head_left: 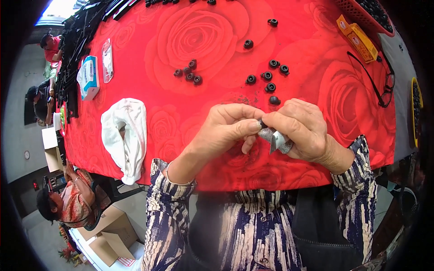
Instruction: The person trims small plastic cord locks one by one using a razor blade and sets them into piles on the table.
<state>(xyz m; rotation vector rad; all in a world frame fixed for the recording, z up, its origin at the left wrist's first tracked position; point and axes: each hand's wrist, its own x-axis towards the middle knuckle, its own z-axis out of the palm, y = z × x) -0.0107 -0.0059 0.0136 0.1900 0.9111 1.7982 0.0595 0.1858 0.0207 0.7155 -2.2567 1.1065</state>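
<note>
Over the near part of the red table, my two hands meet. My left hand (224,125) is closed, pinching a small black piece (262,123) between thumb and forefinger; most of it is covered. My right hand (302,128) is closed around a small blade (273,143) whose short tip sticks out below the fingers. Speckled grey wrapping (285,146) shows under the right thumb; I cannot tell whether it belongs to the blade or covers a finger. Just beyond the hands lies a round black knob-like part (274,100), with several similar parts (270,87) farther off and black crumbs around.
A white cloth (135,149) lies left, near a tissue pack (89,79) and a clear plastic case (107,61). Black strips (83,43) pile along the far left. Right are eyeglasses (386,95), a yellow box (357,38) and a red basket (386,30). Other people sit at left.
</note>
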